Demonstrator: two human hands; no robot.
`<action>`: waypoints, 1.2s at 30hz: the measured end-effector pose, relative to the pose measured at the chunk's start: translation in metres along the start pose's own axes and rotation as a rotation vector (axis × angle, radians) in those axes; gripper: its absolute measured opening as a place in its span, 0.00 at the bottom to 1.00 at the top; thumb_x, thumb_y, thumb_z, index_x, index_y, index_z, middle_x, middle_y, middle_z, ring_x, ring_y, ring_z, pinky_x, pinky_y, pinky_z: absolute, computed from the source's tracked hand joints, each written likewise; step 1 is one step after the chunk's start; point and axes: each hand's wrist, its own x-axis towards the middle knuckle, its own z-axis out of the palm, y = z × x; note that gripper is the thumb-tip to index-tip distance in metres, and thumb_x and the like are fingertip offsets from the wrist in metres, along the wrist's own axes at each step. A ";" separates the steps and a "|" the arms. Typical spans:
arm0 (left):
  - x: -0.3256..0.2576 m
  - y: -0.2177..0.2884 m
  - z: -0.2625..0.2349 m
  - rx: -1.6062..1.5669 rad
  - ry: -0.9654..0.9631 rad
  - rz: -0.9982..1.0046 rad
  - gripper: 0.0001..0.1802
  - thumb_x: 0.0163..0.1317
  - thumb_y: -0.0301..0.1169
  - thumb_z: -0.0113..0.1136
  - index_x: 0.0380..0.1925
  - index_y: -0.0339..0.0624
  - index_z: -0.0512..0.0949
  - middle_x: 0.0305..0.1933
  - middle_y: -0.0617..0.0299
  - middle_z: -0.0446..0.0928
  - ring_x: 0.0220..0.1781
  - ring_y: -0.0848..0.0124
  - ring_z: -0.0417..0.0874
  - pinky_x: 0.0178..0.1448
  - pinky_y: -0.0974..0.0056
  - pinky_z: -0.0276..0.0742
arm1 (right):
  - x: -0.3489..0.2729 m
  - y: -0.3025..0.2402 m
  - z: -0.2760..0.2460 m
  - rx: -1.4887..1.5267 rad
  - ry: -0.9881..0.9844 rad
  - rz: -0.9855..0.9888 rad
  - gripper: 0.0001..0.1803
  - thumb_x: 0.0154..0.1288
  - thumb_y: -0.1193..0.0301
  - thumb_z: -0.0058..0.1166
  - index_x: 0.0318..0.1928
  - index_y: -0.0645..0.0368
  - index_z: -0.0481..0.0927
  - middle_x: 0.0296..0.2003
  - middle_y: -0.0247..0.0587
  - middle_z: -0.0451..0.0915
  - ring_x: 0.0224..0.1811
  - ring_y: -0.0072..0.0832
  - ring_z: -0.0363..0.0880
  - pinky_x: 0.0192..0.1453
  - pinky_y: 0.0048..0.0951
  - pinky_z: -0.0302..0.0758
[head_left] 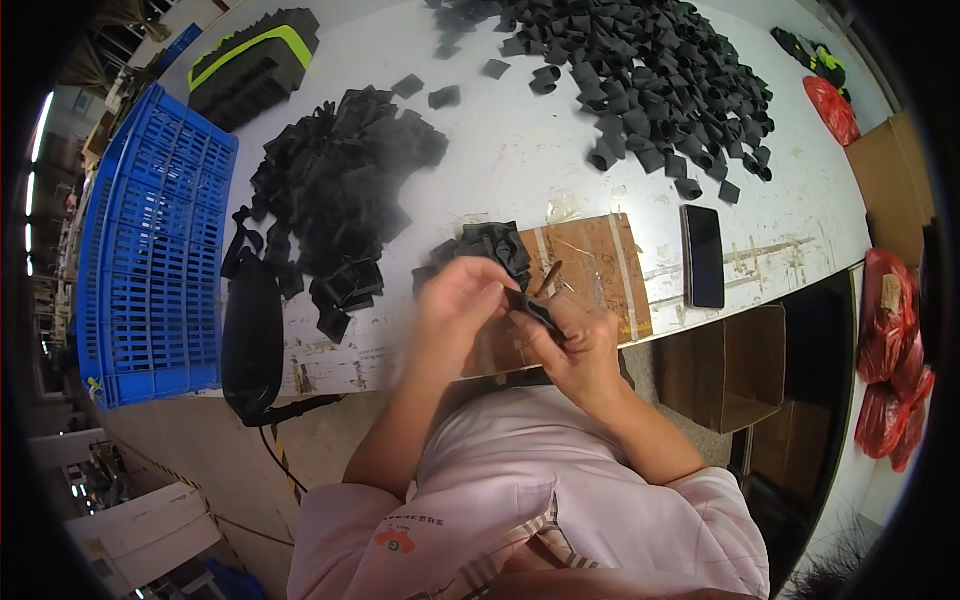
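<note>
Black piece (533, 311): held between both hands, above the brown cardboard (608, 262) on the white bench (490, 165). Left hand (460, 305) pinches its left end, thumb against fingers; right hand (580, 345) grips the other end. Small black heap (492, 245) just beyond left hand; phone (704, 258) lies right of cardboard.

left fingers (488, 271) touch and right fingers (575, 315) grip a black piece (534, 310) over brown cardboard (595, 255).
</note>
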 end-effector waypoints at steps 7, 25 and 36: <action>-0.022 0.006 0.029 0.043 0.126 0.053 0.08 0.52 0.24 0.58 0.32 0.35 0.72 0.28 0.66 0.73 0.29 0.80 0.73 0.33 0.76 0.69 | -0.007 0.004 -0.005 -0.324 0.119 -0.160 0.09 0.41 0.76 0.60 0.22 0.59 0.71 0.19 0.40 0.68 0.17 0.37 0.69 0.18 0.34 0.64; -0.021 -0.017 0.036 0.644 0.276 0.380 0.04 0.54 0.15 0.49 0.28 0.32 0.73 0.25 0.63 0.76 0.25 0.83 0.75 0.27 0.77 0.71 | 0.000 0.010 -0.016 -0.312 0.041 -0.402 0.15 0.43 0.77 0.60 0.34 0.63 0.74 0.25 0.40 0.70 0.22 0.34 0.71 0.22 0.32 0.71; -0.017 -0.002 0.030 0.083 0.115 -0.017 0.04 0.56 0.20 0.53 0.31 0.31 0.74 0.22 0.65 0.73 0.20 0.83 0.70 0.25 0.78 0.68 | -0.006 0.013 -0.007 -0.195 0.176 -0.336 0.14 0.40 0.82 0.59 0.32 0.63 0.74 0.24 0.40 0.70 0.21 0.33 0.72 0.21 0.29 0.70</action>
